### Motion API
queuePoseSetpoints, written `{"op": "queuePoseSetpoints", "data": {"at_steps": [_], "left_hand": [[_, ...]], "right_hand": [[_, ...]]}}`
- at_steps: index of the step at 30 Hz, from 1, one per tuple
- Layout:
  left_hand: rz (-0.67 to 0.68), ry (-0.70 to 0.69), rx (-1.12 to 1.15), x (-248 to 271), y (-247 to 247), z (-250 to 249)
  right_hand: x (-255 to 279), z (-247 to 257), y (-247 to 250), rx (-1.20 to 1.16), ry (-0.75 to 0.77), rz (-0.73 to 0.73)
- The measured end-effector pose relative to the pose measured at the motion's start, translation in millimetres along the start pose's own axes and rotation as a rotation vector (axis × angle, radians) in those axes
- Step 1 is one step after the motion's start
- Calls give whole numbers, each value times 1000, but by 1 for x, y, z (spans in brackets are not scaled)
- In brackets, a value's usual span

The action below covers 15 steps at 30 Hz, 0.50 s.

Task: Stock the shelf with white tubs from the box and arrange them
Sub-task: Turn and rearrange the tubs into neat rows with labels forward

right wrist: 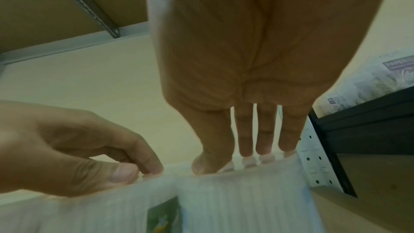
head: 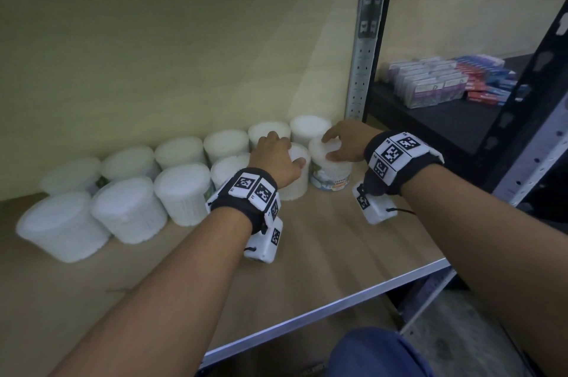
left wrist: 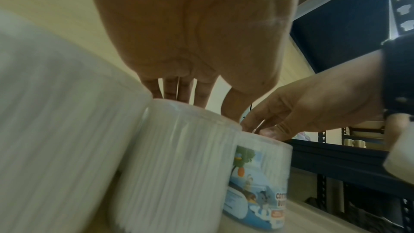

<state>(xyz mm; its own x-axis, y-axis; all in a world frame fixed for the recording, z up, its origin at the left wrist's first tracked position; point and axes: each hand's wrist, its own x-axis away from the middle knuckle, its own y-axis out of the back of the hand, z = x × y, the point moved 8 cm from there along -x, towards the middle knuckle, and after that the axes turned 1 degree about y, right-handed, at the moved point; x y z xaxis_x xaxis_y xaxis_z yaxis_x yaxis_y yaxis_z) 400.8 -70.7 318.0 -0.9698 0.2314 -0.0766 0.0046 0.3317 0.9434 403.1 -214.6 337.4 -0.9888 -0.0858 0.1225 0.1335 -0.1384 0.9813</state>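
Note:
Two rows of white tubs (head: 129, 210) stand on the wooden shelf (head: 338, 247) against the back wall. My left hand (head: 284, 149) arches over the top of a plain white tub (head: 296, 186) in the front row, fingers and thumb on its lid rim. My right hand (head: 333, 146) grips the lid of the neighbouring tub with a blue picture label (head: 330, 178), the last one on the right. The left wrist view shows both tubs (left wrist: 174, 157) (left wrist: 262, 174) side by side, touching. In the right wrist view my fingertips (right wrist: 265, 153) rest on the labelled tub's (right wrist: 235, 198) far rim. No box is in view.
A perforated metal upright (head: 362, 54) stands just right of the tubs. Beyond it a dark shelf unit carries stacked purple and red packets (head: 430, 84). The shelf's metal front edge (head: 338, 293) runs below my forearms, with bare board in front of the tubs.

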Motion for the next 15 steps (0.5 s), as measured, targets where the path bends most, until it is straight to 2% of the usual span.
{"op": "queuePoseSetpoints", "data": {"at_steps": [15], "left_hand": [[31,-14,-17,0,0,-2]], "right_hand": [[-3,-3,1,0,28,-5]]}}
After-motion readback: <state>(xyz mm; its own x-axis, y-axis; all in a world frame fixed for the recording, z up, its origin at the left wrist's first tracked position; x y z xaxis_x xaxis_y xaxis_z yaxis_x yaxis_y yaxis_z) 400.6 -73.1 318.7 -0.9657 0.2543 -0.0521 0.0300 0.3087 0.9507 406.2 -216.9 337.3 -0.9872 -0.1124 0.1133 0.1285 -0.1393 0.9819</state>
